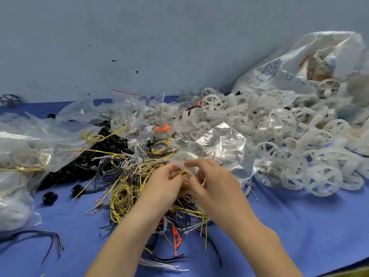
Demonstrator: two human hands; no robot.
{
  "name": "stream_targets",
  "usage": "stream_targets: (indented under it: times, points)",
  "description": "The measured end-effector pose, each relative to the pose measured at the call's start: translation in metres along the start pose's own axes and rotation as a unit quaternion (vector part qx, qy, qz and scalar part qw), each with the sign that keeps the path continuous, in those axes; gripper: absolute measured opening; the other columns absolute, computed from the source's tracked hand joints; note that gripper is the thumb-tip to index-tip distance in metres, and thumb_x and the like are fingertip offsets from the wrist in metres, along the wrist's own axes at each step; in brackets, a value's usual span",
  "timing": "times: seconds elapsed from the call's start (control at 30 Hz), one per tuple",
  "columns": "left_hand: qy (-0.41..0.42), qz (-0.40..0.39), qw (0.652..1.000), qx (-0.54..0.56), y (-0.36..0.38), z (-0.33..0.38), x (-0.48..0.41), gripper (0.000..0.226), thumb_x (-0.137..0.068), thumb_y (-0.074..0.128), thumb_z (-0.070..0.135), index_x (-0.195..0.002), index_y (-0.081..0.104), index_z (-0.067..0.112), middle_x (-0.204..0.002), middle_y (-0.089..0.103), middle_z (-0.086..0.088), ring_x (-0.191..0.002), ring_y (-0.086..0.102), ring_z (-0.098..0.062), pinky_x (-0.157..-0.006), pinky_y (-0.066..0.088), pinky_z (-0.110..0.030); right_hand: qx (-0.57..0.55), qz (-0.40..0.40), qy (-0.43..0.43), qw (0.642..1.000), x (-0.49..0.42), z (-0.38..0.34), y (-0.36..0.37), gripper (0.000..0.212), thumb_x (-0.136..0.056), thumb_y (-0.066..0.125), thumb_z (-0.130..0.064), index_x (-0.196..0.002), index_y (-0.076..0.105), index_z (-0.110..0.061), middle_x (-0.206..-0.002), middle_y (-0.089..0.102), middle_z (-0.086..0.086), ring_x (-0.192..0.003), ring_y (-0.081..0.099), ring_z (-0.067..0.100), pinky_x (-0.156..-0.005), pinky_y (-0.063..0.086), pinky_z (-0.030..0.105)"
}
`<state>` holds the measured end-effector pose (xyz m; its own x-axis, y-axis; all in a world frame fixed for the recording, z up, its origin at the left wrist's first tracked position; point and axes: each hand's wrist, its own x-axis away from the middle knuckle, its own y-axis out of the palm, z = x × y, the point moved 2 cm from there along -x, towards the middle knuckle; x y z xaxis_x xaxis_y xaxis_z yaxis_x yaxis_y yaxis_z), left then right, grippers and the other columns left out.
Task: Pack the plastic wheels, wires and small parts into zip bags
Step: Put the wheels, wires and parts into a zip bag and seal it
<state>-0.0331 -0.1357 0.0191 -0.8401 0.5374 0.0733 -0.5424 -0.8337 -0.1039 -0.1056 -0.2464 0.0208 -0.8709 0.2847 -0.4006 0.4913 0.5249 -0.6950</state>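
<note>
A clear zip bag (221, 144) stands crumpled above the wire heap in the middle of the blue table. My left hand (165, 182) and my right hand (209, 178) meet at its lower edge, fingers curled and pinching the plastic, with a few yellow wires caught between them. Yellow, black and white wires (121, 176) lie tangled under and to the left of my hands. A big heap of translucent white plastic wheels (283, 140) spreads across the right side. Small black parts (75, 166) are piled left of the wires.
Filled zip bags (22, 156) are stacked along the left edge. A large white sack (311, 62) spills wheels at the back right against the grey wall. Loose wires (175, 238) and a dark bundle (48, 238) lie on the blue cloth (299, 226) near me.
</note>
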Motion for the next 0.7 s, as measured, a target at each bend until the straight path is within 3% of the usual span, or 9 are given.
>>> stream_targets:
  times: [0.07, 0.13, 0.17, 0.23, 0.3, 0.37, 0.43, 0.5, 0.7]
  points:
    - [0.088, 0.062, 0.98, -0.166, 0.004, -0.005, 0.0, 0.032, -0.094, 0.047, -0.001, -0.112, 0.066, 0.018, -0.092, 0.074, 0.003, -0.082, 0.069, -0.011, -0.077, 0.057, -0.029, 0.009, -0.012, 0.006, 1.0, 0.0, 0.001, 0.001, 0.028, -0.092, 0.049, -0.034, -0.119, 0.057, -0.038, -0.087, 0.042, -0.023, -0.079, 0.045, 0.003, -0.075, 0.046, 0.033]
    - [0.18, 0.127, 0.91, -0.352, 0.005, -0.009, 0.002, 0.021, -0.097, 0.051, 0.014, -0.109, 0.064, 0.026, -0.079, 0.069, 0.007, -0.072, 0.065, -0.012, -0.062, 0.047, -0.027, 0.016, -0.02, 0.014, 1.0, -0.001, 0.005, 0.001, 0.029, -0.094, 0.049, -0.032, -0.121, 0.057, -0.036, -0.09, 0.042, -0.021, -0.082, 0.046, 0.003, -0.078, 0.046, 0.034]
    - [0.202, 0.144, 0.878, -0.409, 0.005, -0.009, 0.003, 0.017, -0.097, 0.052, 0.021, -0.108, 0.063, 0.027, -0.078, 0.068, 0.006, -0.073, 0.064, -0.015, -0.06, 0.042, -0.028, 0.017, -0.022, 0.018, 0.999, -0.001, 0.007, 0.001, 0.029, -0.094, 0.049, -0.03, -0.122, 0.057, -0.036, -0.092, 0.043, -0.02, -0.082, 0.047, 0.004, -0.079, 0.047, 0.034]
    - [0.198, 0.146, 0.874, -0.42, 0.004, -0.01, 0.001, 0.015, -0.098, 0.052, 0.027, -0.105, 0.065, 0.028, -0.077, 0.069, 0.005, -0.07, 0.064, -0.016, -0.06, 0.042, -0.027, 0.022, -0.023, 0.022, 0.999, -0.001, 0.01, -0.001, 0.03, -0.094, 0.049, -0.028, -0.121, 0.058, -0.036, -0.094, 0.043, -0.019, -0.08, 0.046, 0.003, -0.078, 0.047, 0.034]
    - [0.134, 0.116, 0.946, -0.272, 0.003, -0.01, -0.004, 0.015, -0.099, 0.052, 0.025, -0.099, 0.068, 0.025, -0.067, 0.069, 0.0, -0.052, 0.063, -0.012, -0.051, 0.046, -0.023, 0.029, -0.028, 0.02, 0.999, 0.0, 0.011, -0.002, 0.031, -0.094, 0.049, -0.029, -0.122, 0.058, -0.038, -0.097, 0.043, -0.018, -0.078, 0.046, 0.003, -0.075, 0.047, 0.033]
    - [0.033, 0.072, 0.996, -0.041, 0.002, -0.008, -0.006, 0.019, -0.1, 0.05, 0.015, -0.098, 0.069, 0.013, -0.069, 0.071, -0.004, -0.05, 0.063, -0.013, -0.047, 0.051, -0.022, 0.032, -0.035, 0.01, 0.999, 0.001, 0.011, -0.003, 0.032, -0.093, 0.05, -0.029, -0.123, 0.057, -0.038, -0.097, 0.042, -0.016, -0.075, 0.045, 0.002, -0.073, 0.047, 0.033]
    - [-0.021, 0.023, 0.99, 0.134, 0.003, -0.005, -0.007, 0.021, -0.1, 0.047, 0.006, -0.1, 0.068, 0.0, -0.086, 0.074, -0.013, -0.071, 0.071, -0.018, -0.063, 0.059, -0.024, 0.033, -0.036, 0.0, 0.999, 0.002, 0.011, -0.004, 0.033, -0.094, 0.051, -0.03, -0.125, 0.056, -0.04, -0.096, 0.039, -0.017, -0.075, 0.046, 0.002, -0.072, 0.048, 0.031]
    - [-0.045, -0.014, 0.972, 0.231, 0.005, -0.007, -0.008, 0.021, -0.099, 0.048, 0.004, -0.105, 0.066, -0.006, -0.099, 0.073, -0.018, -0.088, 0.07, -0.022, -0.075, 0.06, -0.027, 0.031, -0.03, -0.01, 0.999, 0.003, 0.009, -0.005, 0.032, -0.094, 0.05, -0.031, -0.124, 0.055, -0.041, -0.096, 0.038, -0.017, -0.079, 0.048, 0.004, -0.071, 0.048, 0.03]
    - [-0.004, -0.05, 0.966, 0.252, 0.028, -0.011, 0.001, 0.024, -0.098, 0.043, 0.0, -0.1, 0.066, -0.006, -0.092, 0.068, -0.017, -0.088, 0.064, -0.02, -0.075, 0.054, -0.026, 0.009, -0.021, -0.024, 0.999, 0.003, 0.003, -0.007, 0.033, -0.093, 0.047, -0.028, -0.122, 0.06, -0.039, -0.098, 0.041, -0.014, -0.084, 0.049, 0.005, -0.074, 0.05, 0.033]
